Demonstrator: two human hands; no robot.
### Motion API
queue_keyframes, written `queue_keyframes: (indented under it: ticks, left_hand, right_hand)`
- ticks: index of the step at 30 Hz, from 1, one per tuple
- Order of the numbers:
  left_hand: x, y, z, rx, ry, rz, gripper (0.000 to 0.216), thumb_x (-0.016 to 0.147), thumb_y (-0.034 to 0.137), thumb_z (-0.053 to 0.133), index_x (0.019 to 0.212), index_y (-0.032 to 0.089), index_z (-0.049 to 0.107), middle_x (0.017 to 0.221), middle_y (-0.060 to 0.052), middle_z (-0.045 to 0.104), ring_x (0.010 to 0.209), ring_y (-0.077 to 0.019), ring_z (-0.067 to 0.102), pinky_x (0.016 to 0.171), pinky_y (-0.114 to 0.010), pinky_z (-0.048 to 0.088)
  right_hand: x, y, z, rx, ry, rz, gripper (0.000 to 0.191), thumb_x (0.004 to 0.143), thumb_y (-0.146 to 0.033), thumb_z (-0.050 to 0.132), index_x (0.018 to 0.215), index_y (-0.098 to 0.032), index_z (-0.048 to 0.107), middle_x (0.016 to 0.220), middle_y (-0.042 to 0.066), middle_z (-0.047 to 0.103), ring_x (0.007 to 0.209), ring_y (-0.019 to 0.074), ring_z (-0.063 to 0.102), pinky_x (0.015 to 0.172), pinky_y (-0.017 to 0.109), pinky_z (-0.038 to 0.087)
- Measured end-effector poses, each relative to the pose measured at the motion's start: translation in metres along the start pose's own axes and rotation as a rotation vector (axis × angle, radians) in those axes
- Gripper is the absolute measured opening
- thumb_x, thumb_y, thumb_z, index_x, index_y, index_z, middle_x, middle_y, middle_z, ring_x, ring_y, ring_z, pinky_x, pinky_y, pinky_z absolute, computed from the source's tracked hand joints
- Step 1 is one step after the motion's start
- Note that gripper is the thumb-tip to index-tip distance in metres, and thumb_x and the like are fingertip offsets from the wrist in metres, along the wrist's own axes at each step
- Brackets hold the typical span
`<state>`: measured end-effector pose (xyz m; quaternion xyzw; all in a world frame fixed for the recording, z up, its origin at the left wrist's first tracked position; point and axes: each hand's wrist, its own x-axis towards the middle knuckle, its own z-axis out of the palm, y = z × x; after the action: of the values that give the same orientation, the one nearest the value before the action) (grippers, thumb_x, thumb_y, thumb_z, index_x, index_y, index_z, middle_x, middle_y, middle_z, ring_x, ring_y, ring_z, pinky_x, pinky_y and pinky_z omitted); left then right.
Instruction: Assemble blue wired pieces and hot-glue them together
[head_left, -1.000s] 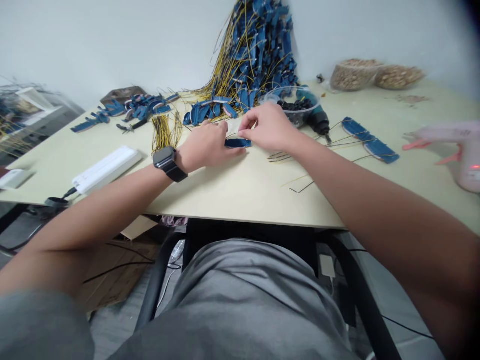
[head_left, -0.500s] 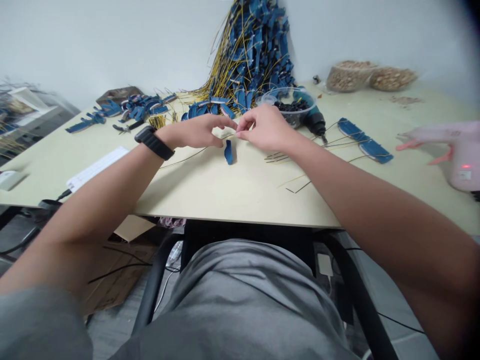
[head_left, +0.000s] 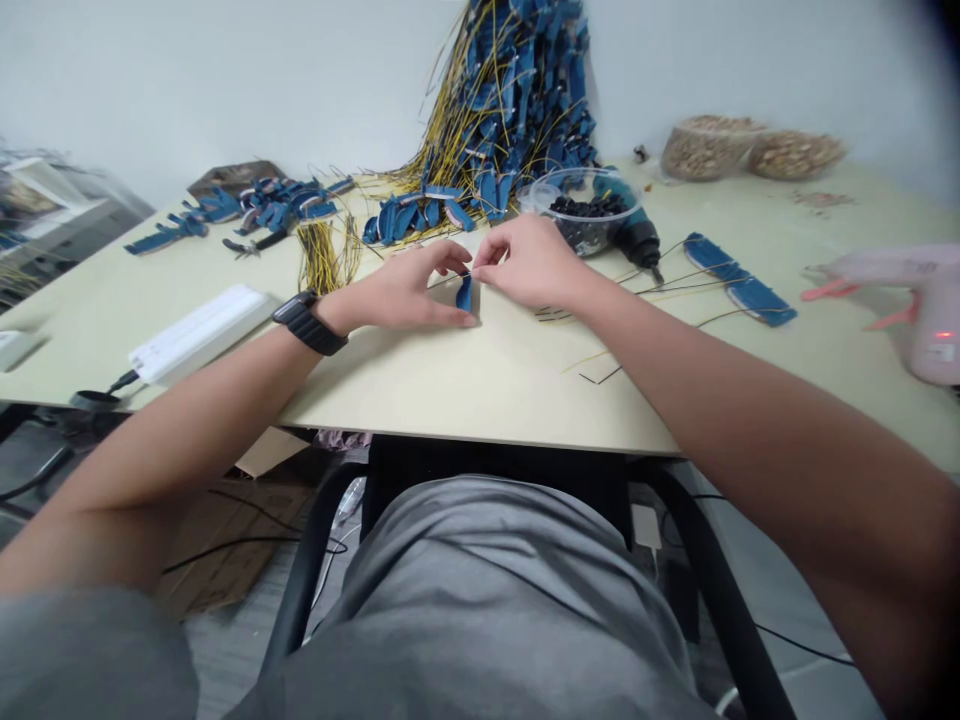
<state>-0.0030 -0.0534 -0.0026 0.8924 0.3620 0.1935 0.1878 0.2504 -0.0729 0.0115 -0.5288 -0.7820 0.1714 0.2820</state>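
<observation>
My right hand pinches a thin dark wire between thumb and forefinger, just above the table. A small curved blue piece stands by those fingertips, under the wire. My left hand, with a dark band on its wrist, is around that blue piece from the left. Its thumb and fingers are apart, the thumb near the piece's lower end. Whether the left fingertips touch the piece or the wire, I cannot tell. Several loose wires lie beneath my right wrist.
Behind my hands rises a heap of blue pieces with yellow and black wires. A clear tub of black bits and a drill stand close by. Wired blue strips and a pink glue gun lie right; a white power strip left.
My left hand has moved down and right, its thumb now beside the blue piece. That piece is closer to my right fingertips. My right hand keeps its pinch on the wire.
</observation>
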Motion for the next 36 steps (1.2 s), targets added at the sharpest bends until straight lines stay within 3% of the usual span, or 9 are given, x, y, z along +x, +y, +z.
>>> queue_keyframes:
  ticks: [5,12,16,20,26,31,36]
  left_hand:
    - [-0.001,-0.01,0.008,-0.07,0.063,0.026,0.099,0.078,0.095,0.104,0.145,0.026,0.082,0.159,-0.019,0.089,0.149,-0.042,0.082,0.137,-0.061,0.063]
    - [-0.007,-0.008,0.007,0.064,0.093,0.012,0.096,0.078,0.104,0.102,0.139,0.032,0.086,0.154,-0.016,0.092,0.151,-0.0492,0.075,0.137,-0.072,0.05]
    - [-0.003,-0.007,0.004,0.101,0.088,0.014,0.099,0.076,0.111,0.1,0.136,0.032,0.088,0.148,-0.012,0.094,0.147,-0.0496,0.073,0.135,-0.072,0.044]
    - [-0.002,-0.007,0.004,0.111,0.074,0.018,0.101,0.077,0.112,0.098,0.138,0.032,0.09,0.146,-0.012,0.094,0.144,-0.0477,0.073,0.133,-0.067,0.043]
    - [-0.006,-0.004,0.005,0.11,0.072,0.016,0.1,0.081,0.113,0.094,0.138,0.032,0.091,0.145,-0.013,0.093,0.146,-0.0497,0.071,0.136,-0.071,0.041]
    - [-0.006,-0.005,0.006,0.091,0.082,0.006,0.095,0.08,0.108,0.097,0.139,0.033,0.093,0.146,-0.011,0.093,0.147,-0.0482,0.071,0.137,-0.07,0.04]
    - [-0.005,-0.008,0.008,0.095,0.084,0.022,0.1,0.08,0.114,0.093,0.137,0.032,0.091,0.147,-0.012,0.093,0.147,-0.0492,0.07,0.136,-0.07,0.04]
  right_hand:
    - [0.005,0.011,0.007,-0.041,0.003,-0.034,0.006,0.104,-0.029,0.095,0.109,-0.028,0.099,0.109,0.013,0.095,0.111,0.0391,0.088,0.116,0.059,0.071]
    - [0.003,0.013,0.006,-0.048,0.0,-0.058,0.006,0.103,-0.024,0.094,0.101,-0.028,0.098,0.106,0.014,0.093,0.112,0.0392,0.087,0.119,0.058,0.068]
    - [0.001,0.013,0.004,-0.085,-0.016,-0.076,0.007,0.104,-0.027,0.092,0.106,-0.027,0.099,0.103,0.013,0.093,0.107,0.0374,0.084,0.118,0.057,0.068]
    - [-0.003,0.01,0.001,-0.101,-0.039,-0.07,0.011,0.106,-0.02,0.088,0.103,-0.025,0.098,0.105,0.013,0.092,0.108,0.0354,0.084,0.119,0.054,0.064]
    - [-0.004,0.01,0.001,-0.123,-0.056,-0.106,0.015,0.109,-0.019,0.086,0.103,-0.026,0.098,0.11,0.013,0.092,0.116,0.0377,0.082,0.119,0.054,0.061]
    - [-0.003,0.014,0.002,-0.126,-0.054,-0.108,0.013,0.106,-0.021,0.088,0.106,-0.027,0.1,0.111,0.013,0.091,0.119,0.0402,0.082,0.118,0.056,0.062]
    - [-0.003,0.014,0.004,-0.136,-0.046,-0.114,0.017,0.103,-0.019,0.086,0.107,-0.028,0.1,0.112,0.013,0.093,0.121,0.0412,0.084,0.122,0.058,0.062]
